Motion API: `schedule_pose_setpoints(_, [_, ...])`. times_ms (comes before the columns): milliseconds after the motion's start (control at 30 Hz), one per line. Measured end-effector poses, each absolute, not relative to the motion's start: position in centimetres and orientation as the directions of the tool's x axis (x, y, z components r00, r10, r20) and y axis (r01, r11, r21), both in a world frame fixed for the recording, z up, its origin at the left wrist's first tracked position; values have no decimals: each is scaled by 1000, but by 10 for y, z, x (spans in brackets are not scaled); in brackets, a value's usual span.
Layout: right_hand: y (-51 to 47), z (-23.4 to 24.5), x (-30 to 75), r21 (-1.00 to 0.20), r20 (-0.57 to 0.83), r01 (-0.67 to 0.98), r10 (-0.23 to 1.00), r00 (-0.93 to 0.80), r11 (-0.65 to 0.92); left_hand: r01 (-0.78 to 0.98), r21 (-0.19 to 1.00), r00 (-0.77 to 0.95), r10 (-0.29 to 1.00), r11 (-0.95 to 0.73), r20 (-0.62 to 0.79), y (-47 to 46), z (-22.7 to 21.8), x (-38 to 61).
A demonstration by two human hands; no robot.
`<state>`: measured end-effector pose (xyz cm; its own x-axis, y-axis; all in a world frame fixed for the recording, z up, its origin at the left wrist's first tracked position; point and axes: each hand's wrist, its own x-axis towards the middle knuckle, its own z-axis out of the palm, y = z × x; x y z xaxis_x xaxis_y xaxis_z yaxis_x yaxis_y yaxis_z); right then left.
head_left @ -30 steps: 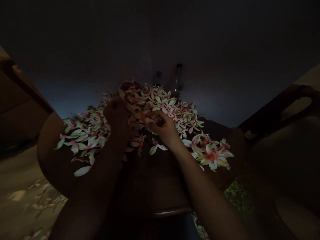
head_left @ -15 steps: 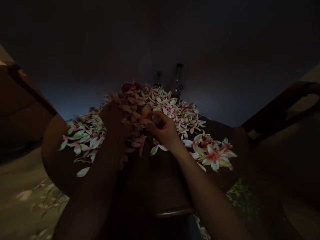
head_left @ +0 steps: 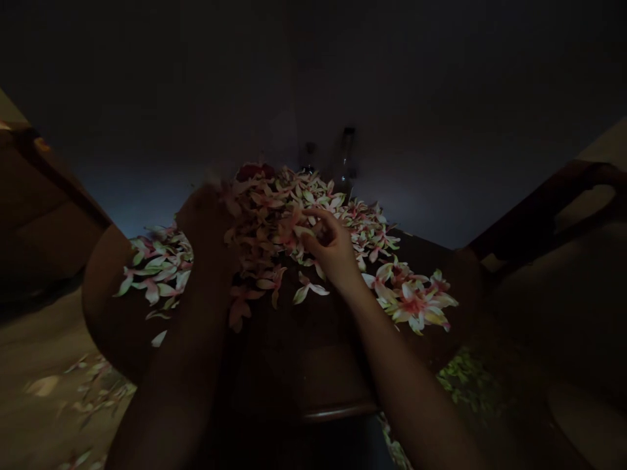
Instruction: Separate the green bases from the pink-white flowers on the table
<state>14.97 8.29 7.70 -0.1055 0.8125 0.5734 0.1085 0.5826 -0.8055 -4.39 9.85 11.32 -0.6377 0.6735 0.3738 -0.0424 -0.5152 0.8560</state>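
Observation:
A pile of pink, white and green artificial flower petals covers a dark round wooden table in dim light. My left hand is raised at the pile's left side, dark and blurred, with its fingers curled among the petals. My right hand pinches a pink petal near the middle of the pile, fingers pressed together. A whole pink and white flower lies on the table to the right of my right wrist.
Two dark bottles stand behind the pile. A wooden chair arm rises at the right and another piece of furniture at the left. Loose petals lie on the floor at lower left, green leaves at lower right.
My left hand has moved up and to the left through the petals. My right hand has shifted slightly right and up with its pinch. Some petals at the left have shifted.

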Motion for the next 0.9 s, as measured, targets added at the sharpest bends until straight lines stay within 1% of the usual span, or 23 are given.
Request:
schedule_pose_setpoints(67, [72, 75, 153, -793, 548, 224, 824, -140, 566, 182, 832, -567, 636, -523, 524, 95, 120, -31])
schedule_pose_setpoints(133, [45, 70, 160, -771, 529, 308, 830, -178, 557, 371, 763, -387, 658, -530, 646, 89, 127, -16])
schedule_pose_setpoints(167, [27, 66, 164, -768, 520, 328, 834, -183, 550, 403, 741, -278, 700, -537, 658, 86, 130, -8])
schedule_pose_setpoints(233, [-15, 56, 172, -783, 509, 338, 851, -134, 522, 383, 741, -61, 785, -552, 616, 82, 133, 13])
schedule_pose_setpoints(300, [-55, 45, 181, -830, 460, 329, 886, -54, 451, 330, 749, 144, 815, -574, 561, 80, 132, 40])
schedule_pose_setpoints(367, [-86, 35, 190, -876, 388, 319, 921, 20, 362, 289, 714, 356, 764, -638, 538, 81, 127, 71])
schedule_pose_setpoints(433, [-104, 27, 200, -902, 335, 317, 938, 89, 292, 300, 691, 500, 725, -658, 473, 83, 122, 99])
schedule_pose_setpoints(500, [-114, 22, 209, -913, 315, 318, 936, 157, 254, 310, 679, 592, 694, -665, 409, 83, 119, 116])
schedule_pose_setpoints(567, [-117, 21, 220, -914, 322, 325, 922, 214, 244, 266, 672, 656, 640, -691, 399, 80, 119, 117])
schedule_pose_setpoints(633, [-114, 23, 232, -898, 359, 354, 899, 250, 260, 207, 683, 691, 599, -700, 405, 77, 119, 104])
schedule_pose_setpoints(733, [-99, 39, 246, -837, 461, 446, 848, 261, 317, 170, 764, 772, 566, -622, 289, 72, 115, 76])
schedule_pose_setpoints(767, [-90, 48, 248, -804, 499, 486, 832, 240, 342, 141, 792, 800, 540, -594, 262, 72, 111, 69])
schedule_pose_setpoints(833, [-70, 68, 249, -725, 563, 557, 814, 141, 405, 93, 846, 820, 522, -526, 235, 71, 101, 61])
schedule_pose_setpoints(900, [-50, 88, 246, -648, 589, 601, 808, 6, 468, 74, 879, 774, 583, -470, 247, 72, 90, 60])
